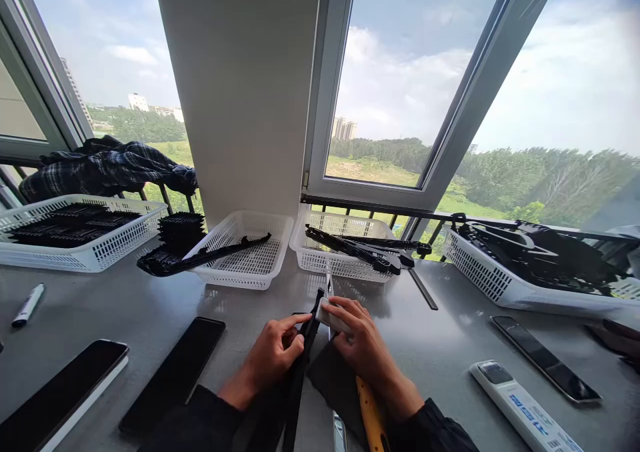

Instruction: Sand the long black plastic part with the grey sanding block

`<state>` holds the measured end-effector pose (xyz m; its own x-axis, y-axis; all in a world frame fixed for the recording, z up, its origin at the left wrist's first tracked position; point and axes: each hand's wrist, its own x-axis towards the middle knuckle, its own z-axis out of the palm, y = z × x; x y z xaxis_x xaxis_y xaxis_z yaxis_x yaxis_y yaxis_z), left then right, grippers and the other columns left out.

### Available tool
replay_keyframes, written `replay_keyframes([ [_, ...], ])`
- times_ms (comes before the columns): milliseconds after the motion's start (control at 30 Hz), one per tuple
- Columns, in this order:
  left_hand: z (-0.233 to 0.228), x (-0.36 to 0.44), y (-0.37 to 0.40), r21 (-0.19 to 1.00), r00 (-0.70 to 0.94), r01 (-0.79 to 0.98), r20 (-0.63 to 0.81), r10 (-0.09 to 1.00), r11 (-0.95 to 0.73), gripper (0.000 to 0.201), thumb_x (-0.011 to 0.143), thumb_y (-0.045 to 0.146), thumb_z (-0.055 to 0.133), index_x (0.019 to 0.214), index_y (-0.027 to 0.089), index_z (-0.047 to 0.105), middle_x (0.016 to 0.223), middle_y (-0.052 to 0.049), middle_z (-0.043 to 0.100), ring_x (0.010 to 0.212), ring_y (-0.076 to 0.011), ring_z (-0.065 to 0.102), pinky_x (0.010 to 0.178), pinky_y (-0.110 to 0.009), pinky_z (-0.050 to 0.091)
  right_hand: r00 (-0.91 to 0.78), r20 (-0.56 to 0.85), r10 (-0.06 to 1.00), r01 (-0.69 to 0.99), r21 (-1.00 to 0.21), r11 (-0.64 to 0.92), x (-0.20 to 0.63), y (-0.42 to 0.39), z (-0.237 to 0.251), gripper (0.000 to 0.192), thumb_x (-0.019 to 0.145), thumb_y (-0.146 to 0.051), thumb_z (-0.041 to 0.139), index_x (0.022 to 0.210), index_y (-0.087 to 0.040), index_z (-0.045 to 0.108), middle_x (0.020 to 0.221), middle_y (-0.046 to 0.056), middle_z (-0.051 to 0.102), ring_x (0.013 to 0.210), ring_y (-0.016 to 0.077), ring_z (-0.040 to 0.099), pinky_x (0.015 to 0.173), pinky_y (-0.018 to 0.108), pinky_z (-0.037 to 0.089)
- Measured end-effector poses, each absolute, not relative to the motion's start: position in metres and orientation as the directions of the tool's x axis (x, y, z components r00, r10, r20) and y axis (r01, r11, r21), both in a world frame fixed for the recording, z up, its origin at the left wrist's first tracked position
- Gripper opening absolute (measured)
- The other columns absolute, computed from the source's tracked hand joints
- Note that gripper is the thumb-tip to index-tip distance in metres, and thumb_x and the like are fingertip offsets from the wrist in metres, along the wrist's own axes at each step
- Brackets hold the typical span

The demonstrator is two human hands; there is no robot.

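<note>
A long narrow black plastic strip (pixel 309 332) runs away from me at the front of the table. My left hand (pixel 275 355) is closed at its left side, with the thumb against it and the index finger stretched toward its far part. My right hand (pixel 363 339) grips a small pale rectangular block (pixel 327 313) from above, close to the strip's right edge. A thin shiny metal bar (pixel 329 282) shows beyond the block, partly hidden by the fingers. Below my right hand lie a dark cloth-like piece (pixel 327 375) and a yellow-handled tool (pixel 370 415).
White baskets holding black parts line the back: far left (pixel 90 260), centre left (pixel 245 282), centre right (pixel 310 262) and right (pixel 500 292). A black phone-like slab (pixel 173 375), a marker (pixel 29 305), another phone (pixel 545 359) and a white labelled device (pixel 525 405) lie around.
</note>
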<state>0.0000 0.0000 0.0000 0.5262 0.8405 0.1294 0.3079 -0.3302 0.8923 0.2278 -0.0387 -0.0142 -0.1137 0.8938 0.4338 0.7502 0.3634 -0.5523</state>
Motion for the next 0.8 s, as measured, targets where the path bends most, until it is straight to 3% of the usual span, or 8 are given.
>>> replay_keyframes([
  [167,-0.0006,-0.0003,0.0005,0.891,0.510,0.297,0.156,0.846,-0.343,0.053,0.085,0.033,0.052,0.127,0.010,0.074,0.056,0.008,0.034,0.055,-0.0125,0.032,0.057,-0.027,0.027,-0.082,0.430,0.899,0.741,-0.577,0.344,0.2259,-0.0401,-0.0146,0.075,0.073,-0.003,0.053,0.140,-0.033,0.066,0.143,0.004,0.062,0.131,0.0249,0.058,0.116,0.048,0.047],
  [500,-0.0035,-0.0002,0.0027,0.901,0.496,0.271,0.171,0.852,-0.338,0.050,0.088,0.035,0.056,0.132,0.013,0.070,0.059,0.008,0.036,0.056,-0.0121,0.035,0.056,-0.026,0.028,-0.129,0.400,0.908,0.687,-0.624,0.373,0.2182,-0.0451,-0.0080,0.062,0.081,-0.012,0.061,0.141,-0.030,0.065,0.143,0.008,0.060,0.126,0.0225,0.064,0.111,0.038,0.052],
  [800,-0.0087,0.0006,0.0071,0.957,0.580,0.151,0.117,0.806,-0.248,0.078,0.085,0.053,0.072,0.150,0.013,0.057,0.070,0.006,0.042,0.063,-0.0121,0.037,0.061,-0.026,0.032,-0.042,0.406,0.913,0.691,-0.648,0.320,0.2205,-0.0414,-0.0156,0.056,0.089,-0.021,0.063,0.144,-0.028,0.062,0.143,0.008,0.060,0.132,0.0236,0.061,0.114,0.039,0.051],
])
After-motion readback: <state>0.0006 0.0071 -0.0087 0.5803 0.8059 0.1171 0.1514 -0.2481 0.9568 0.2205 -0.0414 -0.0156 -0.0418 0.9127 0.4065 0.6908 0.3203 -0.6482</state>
